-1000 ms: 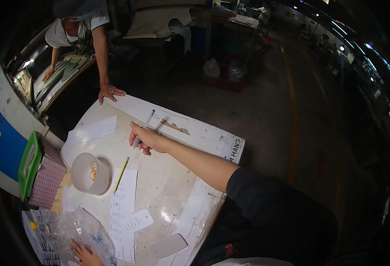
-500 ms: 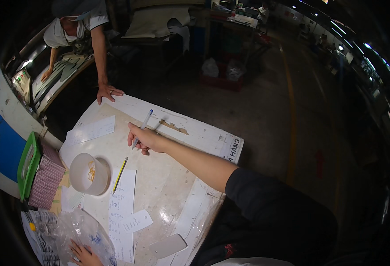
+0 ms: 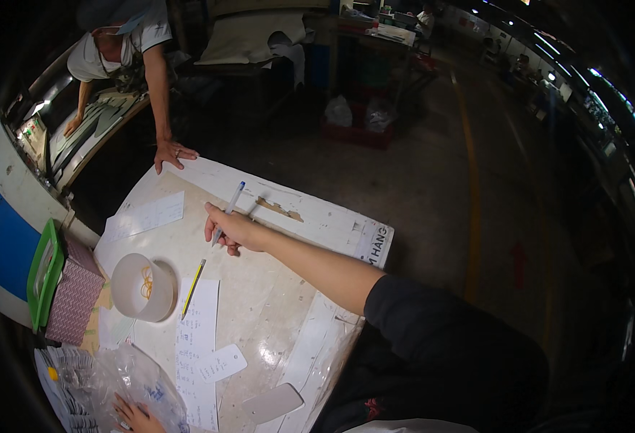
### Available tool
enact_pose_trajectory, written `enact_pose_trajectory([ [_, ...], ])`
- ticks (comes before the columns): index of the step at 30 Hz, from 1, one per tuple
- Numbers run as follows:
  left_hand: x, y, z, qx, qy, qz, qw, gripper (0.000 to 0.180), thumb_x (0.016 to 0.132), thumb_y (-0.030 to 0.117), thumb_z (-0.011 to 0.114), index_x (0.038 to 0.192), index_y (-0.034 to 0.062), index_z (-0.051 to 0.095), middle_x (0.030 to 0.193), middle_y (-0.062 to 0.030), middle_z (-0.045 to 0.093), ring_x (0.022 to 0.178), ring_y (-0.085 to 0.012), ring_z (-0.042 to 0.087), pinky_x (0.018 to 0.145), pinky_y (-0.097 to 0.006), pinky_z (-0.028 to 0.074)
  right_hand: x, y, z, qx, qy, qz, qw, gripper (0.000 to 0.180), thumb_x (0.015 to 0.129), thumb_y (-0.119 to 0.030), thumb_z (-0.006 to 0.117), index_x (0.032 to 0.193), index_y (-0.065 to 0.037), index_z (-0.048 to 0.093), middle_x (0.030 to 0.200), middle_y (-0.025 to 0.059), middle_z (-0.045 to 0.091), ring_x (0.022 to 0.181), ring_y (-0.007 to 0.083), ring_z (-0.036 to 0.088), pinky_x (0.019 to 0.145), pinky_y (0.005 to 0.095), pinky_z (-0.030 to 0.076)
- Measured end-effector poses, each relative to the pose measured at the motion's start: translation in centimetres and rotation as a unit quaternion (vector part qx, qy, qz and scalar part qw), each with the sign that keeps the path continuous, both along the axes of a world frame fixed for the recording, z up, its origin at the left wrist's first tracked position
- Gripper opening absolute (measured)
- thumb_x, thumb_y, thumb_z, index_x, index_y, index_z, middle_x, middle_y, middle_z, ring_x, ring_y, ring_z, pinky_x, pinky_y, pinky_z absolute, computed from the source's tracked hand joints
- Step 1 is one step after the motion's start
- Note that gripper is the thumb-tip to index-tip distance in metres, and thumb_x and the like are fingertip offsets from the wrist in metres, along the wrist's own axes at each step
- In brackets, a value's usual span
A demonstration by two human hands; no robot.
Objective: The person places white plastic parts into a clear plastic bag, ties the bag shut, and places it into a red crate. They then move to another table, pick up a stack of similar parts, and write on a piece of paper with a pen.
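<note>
My right hand (image 3: 232,229) is stretched out over the middle of the worn white table (image 3: 274,303) and grips a pale pen (image 3: 228,211), tip down on the tabletop. My left hand (image 3: 138,416) lies at the near left corner, fingers spread on a clear plastic bag (image 3: 115,375) of printed sheets. A yellow pencil (image 3: 193,278) lies just near of my right hand, on the top edge of a long written paper slip (image 3: 198,339). A white bowl (image 3: 142,287) with rubber bands inside stands left of the pencil.
Another person leans in at the far left, one hand (image 3: 173,153) pressed on the table's far corner. A paper sheet (image 3: 144,216) lies at the far left. A green-rimmed tray (image 3: 43,270) and patterned pad (image 3: 75,292) sit at the left edge. Small white tags (image 3: 220,363) lie near.
</note>
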State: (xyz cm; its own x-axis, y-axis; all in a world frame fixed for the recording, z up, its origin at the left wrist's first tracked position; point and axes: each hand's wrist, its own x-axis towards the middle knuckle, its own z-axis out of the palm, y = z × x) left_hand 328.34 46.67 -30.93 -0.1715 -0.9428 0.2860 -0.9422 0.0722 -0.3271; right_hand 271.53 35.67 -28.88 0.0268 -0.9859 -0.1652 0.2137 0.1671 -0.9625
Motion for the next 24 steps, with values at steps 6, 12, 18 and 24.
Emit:
enact_pose_trajectory([
  [6,-0.7,0.4,0.6,0.071,0.006,0.080,0.994,0.062,0.098,0.040,0.059,0.155,0.0187,0.049,0.171,-0.0103,0.031,0.159,-0.0349,0.023,0.123,-0.068,0.009,-0.1,-0.1,-0.1,-0.007,0.003,0.002,1.000,0.077,0.107,-0.069,0.027,0.083,-0.004,0.061,0.065,0.0022,0.042,0.039,0.0150,0.045,0.036,0.0324,0.039],
  [12,-0.4,0.3,0.6,0.085,0.009,0.090,0.992,0.060,0.098,0.039,0.057,0.154,0.0180,0.050,0.171,-0.0104,0.032,0.159,-0.0349,0.023,0.123,-0.068,0.009,0.0,-0.2,-0.1,-0.007,0.006,0.003,1.000,0.078,0.107,-0.069,0.025,0.084,-0.004,0.061,0.065,0.0024,0.043,0.039,0.0150,0.045,0.036,0.0322,0.039],
  [18,1.8,-2.4,-2.0,-0.229,-0.012,-0.249,0.941,0.058,0.099,0.039,0.056,0.153,0.0175,0.051,0.170,-0.0104,0.033,0.158,-0.0351,0.024,0.123,-0.069,0.010,0.0,-0.1,-0.2,-0.006,0.006,0.002,1.000,0.078,0.107,-0.069,0.025,0.083,-0.004,0.062,0.065,0.0025,0.043,0.038,0.0150,0.045,0.035,0.0323,0.039],
  [24,-0.6,0.2,0.6,0.090,0.000,0.094,0.992,0.058,0.100,0.040,0.056,0.153,0.0180,0.051,0.170,-0.0104,0.033,0.158,-0.0351,0.024,0.122,-0.071,0.009,-0.1,-0.4,-0.4,0.009,0.016,0.000,1.000,0.079,0.106,-0.071,0.026,0.084,-0.004,0.062,0.066,0.0030,0.043,0.038,0.0159,0.046,0.036,0.0332,0.040],
])
